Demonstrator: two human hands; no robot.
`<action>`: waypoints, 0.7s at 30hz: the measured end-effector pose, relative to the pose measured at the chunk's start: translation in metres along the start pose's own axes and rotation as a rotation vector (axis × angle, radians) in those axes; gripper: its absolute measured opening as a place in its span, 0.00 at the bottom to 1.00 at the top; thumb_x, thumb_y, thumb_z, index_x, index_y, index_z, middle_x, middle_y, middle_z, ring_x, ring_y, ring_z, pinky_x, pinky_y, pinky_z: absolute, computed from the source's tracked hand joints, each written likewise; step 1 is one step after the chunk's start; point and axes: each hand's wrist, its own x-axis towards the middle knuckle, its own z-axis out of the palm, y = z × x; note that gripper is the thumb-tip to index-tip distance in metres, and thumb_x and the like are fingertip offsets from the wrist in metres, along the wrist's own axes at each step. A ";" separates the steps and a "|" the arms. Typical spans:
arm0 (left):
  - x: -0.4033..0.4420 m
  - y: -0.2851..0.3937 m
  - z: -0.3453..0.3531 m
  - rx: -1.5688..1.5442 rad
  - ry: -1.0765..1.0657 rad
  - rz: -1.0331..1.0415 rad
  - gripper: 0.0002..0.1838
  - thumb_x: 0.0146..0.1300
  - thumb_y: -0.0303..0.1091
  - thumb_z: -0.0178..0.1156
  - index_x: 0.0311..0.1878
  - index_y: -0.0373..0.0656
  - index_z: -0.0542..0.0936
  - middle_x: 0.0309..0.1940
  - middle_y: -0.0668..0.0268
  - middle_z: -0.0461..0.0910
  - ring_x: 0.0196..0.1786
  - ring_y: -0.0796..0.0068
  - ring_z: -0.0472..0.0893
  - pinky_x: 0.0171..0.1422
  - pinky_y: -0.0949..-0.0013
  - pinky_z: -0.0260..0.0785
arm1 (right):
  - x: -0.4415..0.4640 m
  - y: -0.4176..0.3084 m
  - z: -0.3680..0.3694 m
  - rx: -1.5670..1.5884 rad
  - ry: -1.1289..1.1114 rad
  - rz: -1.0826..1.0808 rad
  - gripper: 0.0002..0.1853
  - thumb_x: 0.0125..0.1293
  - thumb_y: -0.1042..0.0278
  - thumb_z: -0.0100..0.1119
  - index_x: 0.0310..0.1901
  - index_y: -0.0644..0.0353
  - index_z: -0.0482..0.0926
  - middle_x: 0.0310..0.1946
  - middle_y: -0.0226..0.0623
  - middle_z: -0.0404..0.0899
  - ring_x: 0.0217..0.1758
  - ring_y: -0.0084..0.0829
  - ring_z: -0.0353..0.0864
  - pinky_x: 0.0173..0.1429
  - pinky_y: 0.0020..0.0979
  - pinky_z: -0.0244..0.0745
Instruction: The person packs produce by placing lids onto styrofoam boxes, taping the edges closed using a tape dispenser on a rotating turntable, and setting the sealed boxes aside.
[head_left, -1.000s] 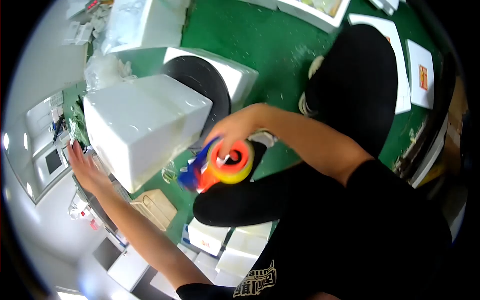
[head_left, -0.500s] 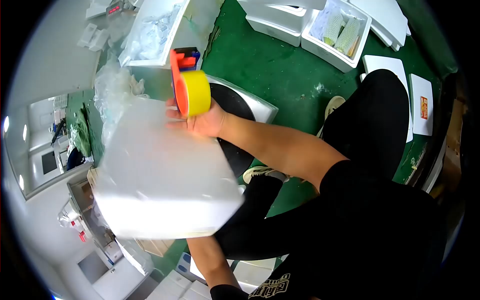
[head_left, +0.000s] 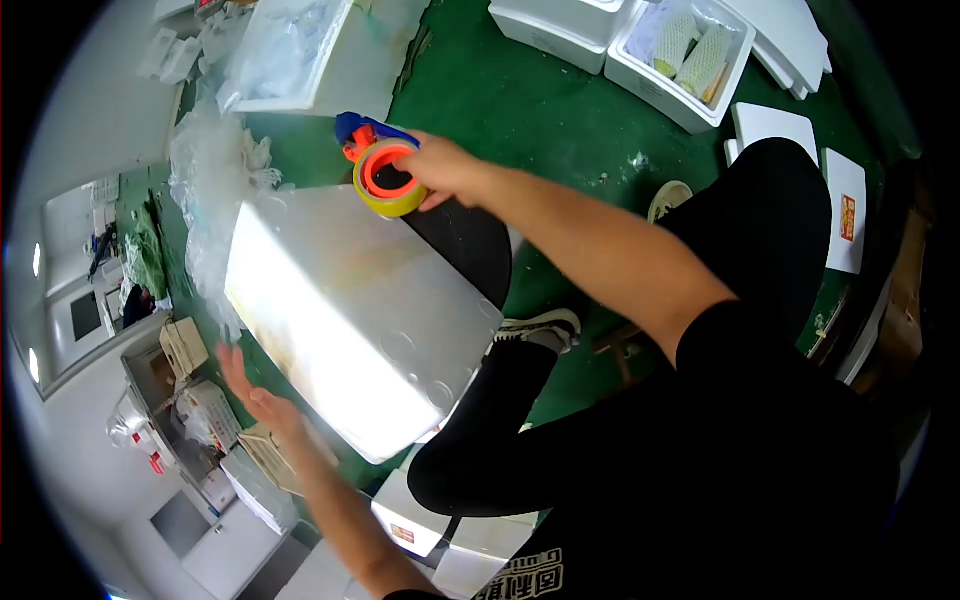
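A white foam box (head_left: 370, 300) sits tilted across the view in front of me, its long side catching bright light. It rests at least partly over a dark round disc (head_left: 465, 245). My right hand (head_left: 445, 172) grips a tape dispenser (head_left: 390, 180) with a roll of yellow tape, a red hub and a blue part, at the box's upper edge. Part of the dispenser is hidden behind my fingers. Off the box's lower left side, my left hand (head_left: 262, 400) is open, fingers stretched, apart from the box and holding nothing.
An open foam box (head_left: 680, 95) with net-wrapped produce stands at the upper right, near foam lids (head_left: 845, 210). Clear plastic bags (head_left: 210, 210) lie at the left, below a large foam box (head_left: 370, 60). Closed foam boxes (head_left: 480, 550) are at the bottom.
The foam box has turned and settled lower. My left hand has come off its underside and moved left. My right hand has rolled over, turning the tape dispenser.
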 end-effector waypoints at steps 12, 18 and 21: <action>0.106 0.067 0.049 0.348 -0.616 0.351 0.34 0.59 0.58 0.59 0.63 0.44 0.75 0.66 0.54 0.71 0.76 0.46 0.60 0.79 0.43 0.45 | -0.018 -0.030 -0.007 -1.095 -0.444 -0.120 0.37 0.60 0.71 0.49 0.75 0.43 0.63 0.35 0.41 0.80 0.22 0.33 0.76 0.24 0.35 0.72; 0.111 0.078 0.047 0.775 -0.578 0.028 0.29 0.73 0.63 0.44 0.58 0.48 0.76 0.53 0.55 0.78 0.56 0.49 0.77 0.55 0.45 0.69 | -0.152 -0.036 -0.127 -0.921 -0.188 0.012 0.37 0.55 0.71 0.56 0.71 0.45 0.69 0.38 0.39 0.83 0.31 0.30 0.79 0.34 0.32 0.74; 0.117 0.075 0.047 0.881 -0.587 -0.391 0.37 0.73 0.69 0.31 0.58 0.47 0.76 0.53 0.52 0.80 0.56 0.47 0.79 0.56 0.45 0.69 | -0.207 -0.015 -0.170 -0.677 0.001 0.067 0.36 0.55 0.72 0.55 0.70 0.51 0.69 0.40 0.38 0.84 0.35 0.29 0.82 0.38 0.31 0.77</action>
